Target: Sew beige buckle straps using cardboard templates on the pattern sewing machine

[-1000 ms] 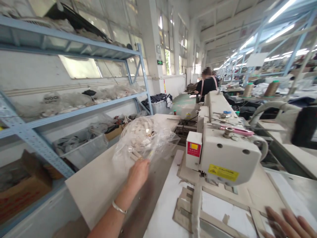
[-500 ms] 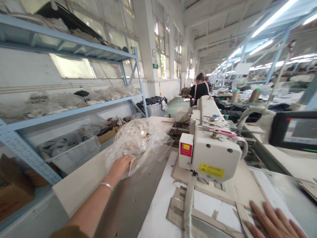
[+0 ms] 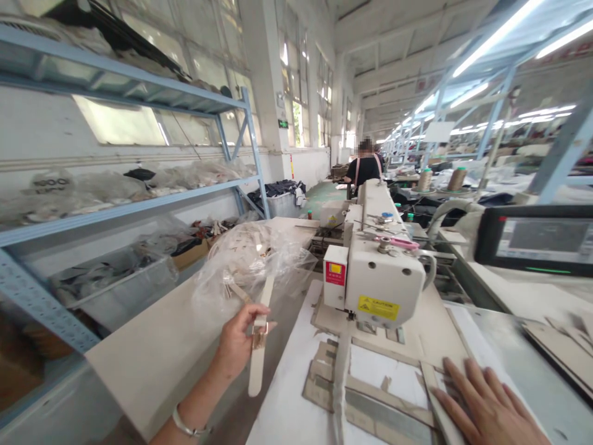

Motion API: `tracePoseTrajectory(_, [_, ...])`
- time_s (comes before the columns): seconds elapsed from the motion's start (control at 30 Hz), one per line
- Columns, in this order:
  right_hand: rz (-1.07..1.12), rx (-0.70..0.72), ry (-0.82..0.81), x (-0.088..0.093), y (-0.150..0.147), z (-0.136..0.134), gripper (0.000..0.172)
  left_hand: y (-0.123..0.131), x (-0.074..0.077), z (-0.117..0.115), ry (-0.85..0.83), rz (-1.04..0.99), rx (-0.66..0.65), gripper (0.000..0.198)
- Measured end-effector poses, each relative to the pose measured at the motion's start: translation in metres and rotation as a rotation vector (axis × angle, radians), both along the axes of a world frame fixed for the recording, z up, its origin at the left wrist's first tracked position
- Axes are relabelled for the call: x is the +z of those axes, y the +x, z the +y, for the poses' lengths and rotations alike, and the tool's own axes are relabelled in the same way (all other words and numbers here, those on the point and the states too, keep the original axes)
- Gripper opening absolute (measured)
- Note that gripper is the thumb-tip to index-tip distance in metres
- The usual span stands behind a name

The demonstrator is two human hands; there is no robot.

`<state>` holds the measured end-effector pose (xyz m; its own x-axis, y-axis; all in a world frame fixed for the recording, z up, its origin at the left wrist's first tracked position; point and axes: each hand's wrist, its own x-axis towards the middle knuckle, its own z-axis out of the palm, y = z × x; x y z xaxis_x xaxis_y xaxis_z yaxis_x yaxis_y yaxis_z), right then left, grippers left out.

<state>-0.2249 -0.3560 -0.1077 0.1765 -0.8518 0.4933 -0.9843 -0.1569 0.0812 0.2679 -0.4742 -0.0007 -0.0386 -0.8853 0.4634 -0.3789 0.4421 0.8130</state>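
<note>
My left hand [image 3: 241,340] pinches a cream strap [image 3: 256,371] with a gold-coloured buckle, held over the metal table just in front of a clear plastic bag [image 3: 291,262]. More pale straps and metal pieces show through the bag. Fingers spread, my right hand [image 3: 484,395] lies flat at the right side of the cardboard template [image 3: 365,402], which has cut-out windows with white below. Above the template stands the white head of a sewing machine [image 3: 386,272] with a yellow caution label.
A blue shelf rack [image 3: 125,204] with plastic bags stands on the left. A control screen [image 3: 537,241] is at the right, with stacked flat boards [image 3: 556,346] below it. Further back, a person in a black top [image 3: 364,170] faces away.
My left hand has drawn back from the bag toward me, bringing out the buckled strap. The view has shifted slightly to the right; my right hand still rests flat by the template.
</note>
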Motion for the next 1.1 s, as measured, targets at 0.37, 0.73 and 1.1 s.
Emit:
tracePoseTrajectory(0.37, [-0.106, -0.074, 0.231, 0.085, 0.050, 0.005, 0.048, -0.095, -0.003, 0.061, 0.011, -0.045, -0.557, 0.012])
tracePoseTrajectory(0.73, [-0.356, -0.043, 0.429, 0.106, 0.107, -0.032, 0.038, -0.198, -0.005, 0.071, 0.245, 0.102, -0.607, 0.022])
tracePoseTrajectory(1.1, [-0.199, 0.167, 0.366, 0.087, 0.112, -0.077, 0.036, -0.205, -0.010, 0.063, 0.256, 0.058, -0.590, 0.022])
